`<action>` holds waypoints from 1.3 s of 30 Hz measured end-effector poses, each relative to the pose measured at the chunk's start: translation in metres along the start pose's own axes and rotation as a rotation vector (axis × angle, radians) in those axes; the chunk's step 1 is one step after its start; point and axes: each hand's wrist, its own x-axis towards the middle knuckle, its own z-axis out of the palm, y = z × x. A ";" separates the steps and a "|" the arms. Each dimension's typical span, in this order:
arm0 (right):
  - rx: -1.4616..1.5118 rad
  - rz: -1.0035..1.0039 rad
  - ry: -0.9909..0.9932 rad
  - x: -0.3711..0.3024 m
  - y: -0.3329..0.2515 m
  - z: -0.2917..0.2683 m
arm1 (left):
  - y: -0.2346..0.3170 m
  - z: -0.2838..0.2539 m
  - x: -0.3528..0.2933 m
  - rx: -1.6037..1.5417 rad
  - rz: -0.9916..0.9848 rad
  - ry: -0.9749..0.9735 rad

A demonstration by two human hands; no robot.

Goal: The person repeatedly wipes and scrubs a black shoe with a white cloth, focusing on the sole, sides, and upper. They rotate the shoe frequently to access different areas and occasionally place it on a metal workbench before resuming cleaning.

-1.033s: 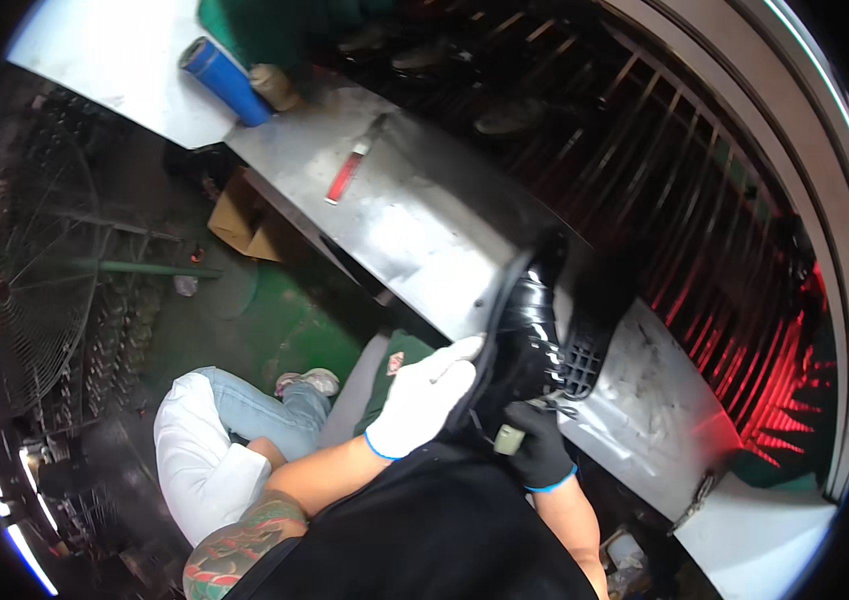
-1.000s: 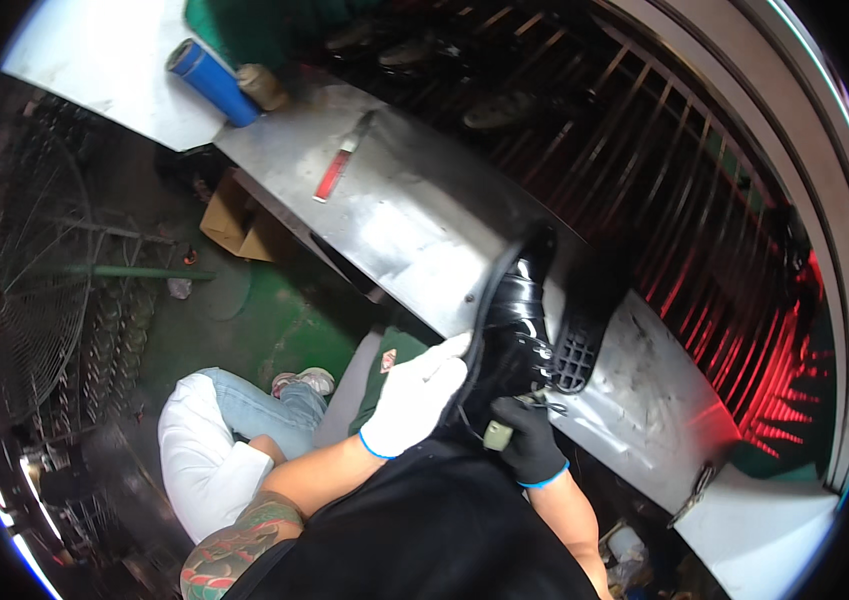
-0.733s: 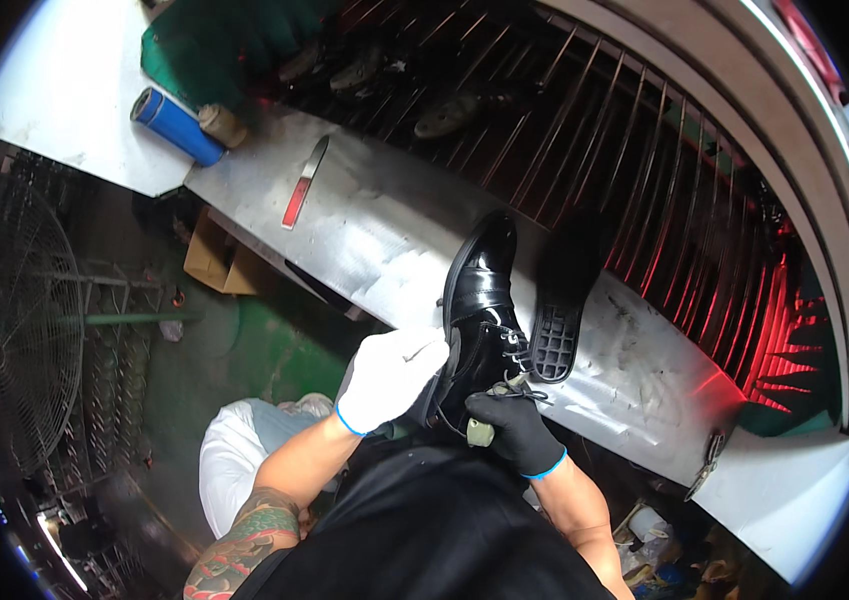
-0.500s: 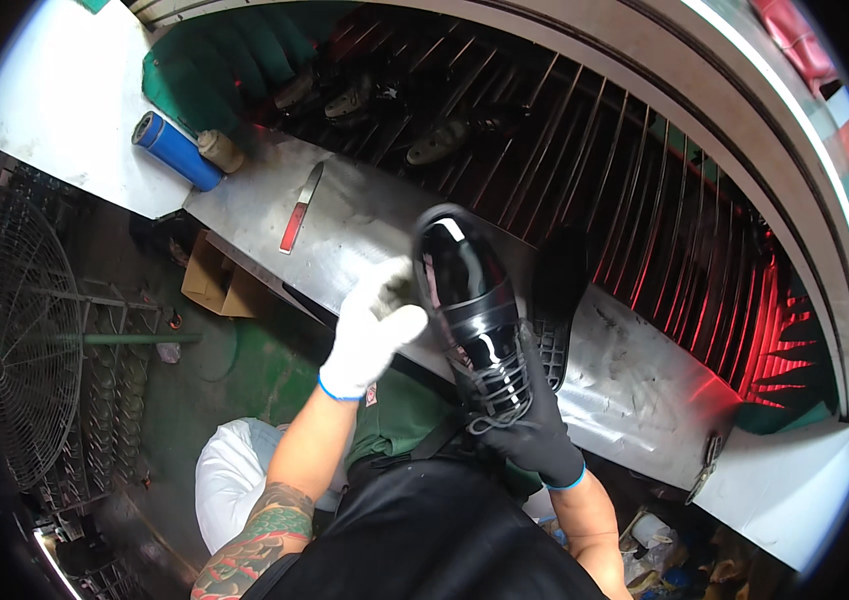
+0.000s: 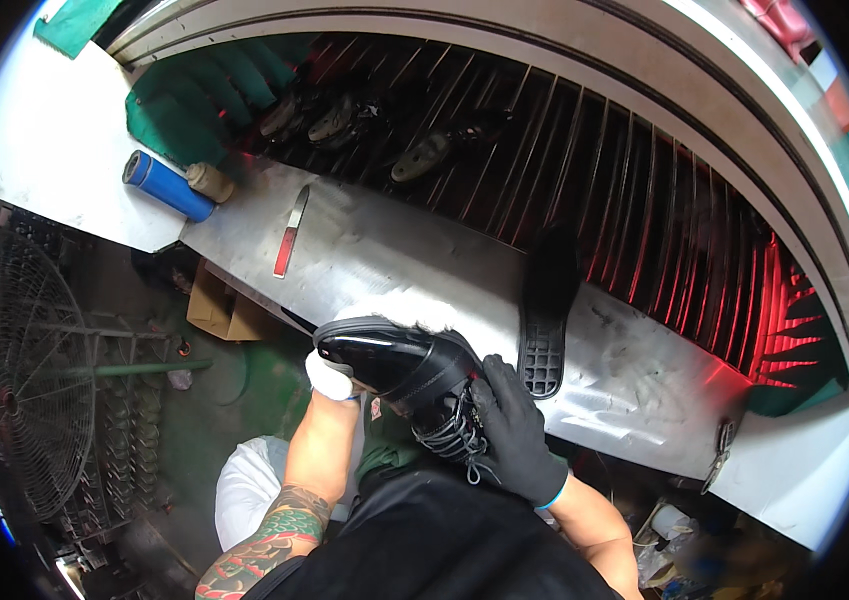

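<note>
A glossy black lace-up shoe (image 5: 384, 362) is held between my two hands near the front edge of the metal worktop (image 5: 364, 255). Its toe points left and its grey laces hang loose near my body. In a white glove, my left hand (image 5: 329, 377) is closed round the toe, thumb on the near side and fingers partly hidden behind the sole edge. My right hand (image 5: 522, 430), in a dark glove, is pressed against the rear part of the shoe beside the laces. Just beyond it a loose black shoe sole (image 5: 543, 345) with a grid-patterned heel lies on the worktop.
A red-handled knife (image 5: 291, 232) lies on the worktop. A blue cylinder (image 5: 166, 185) and a beige bottle (image 5: 211, 182) stand left. Beyond, shoe parts (image 5: 424, 158) rest on rods inside a red-lit machine (image 5: 634, 240). A large fan (image 5: 19, 370) stands at left.
The shoe has turned from pointing away to pointing left, and come lower. My left hand, earlier beside it, has taken hold of its toe. My right hand has shifted along its rear.
</note>
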 end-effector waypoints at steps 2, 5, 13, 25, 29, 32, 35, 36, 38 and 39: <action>-0.012 0.013 0.030 -0.006 0.008 0.001 | 0.006 0.029 0.033 0.076 0.017 -0.171; -0.007 0.013 0.055 -0.006 0.023 0.001 | 0.010 0.038 0.028 -0.076 -0.099 -0.078; 0.353 0.074 -0.049 -0.010 0.030 -0.013 | 0.032 0.076 0.055 -0.123 -0.076 -0.143; 1.513 1.013 -0.090 -0.017 -0.012 0.013 | -0.049 0.047 0.068 0.114 0.130 0.707; 1.794 1.032 0.014 -0.005 -0.020 -0.004 | -0.061 0.046 0.032 0.232 0.065 0.682; 1.749 1.053 -0.034 -0.028 0.004 0.010 | -0.058 0.033 -0.010 0.858 -0.011 0.453; 1.525 0.974 -0.227 -0.033 0.018 0.001 | -0.031 0.045 -0.009 0.833 -0.226 0.426; 1.610 0.976 -0.145 -0.006 0.001 -0.015 | -0.022 0.044 -0.005 0.777 -0.239 0.418; 1.491 0.928 -0.240 0.001 0.016 -0.032 | -0.018 0.029 0.005 0.926 -0.203 0.311; 1.339 0.817 -0.195 0.005 0.025 -0.037 | -0.026 0.024 0.010 0.971 -0.102 0.341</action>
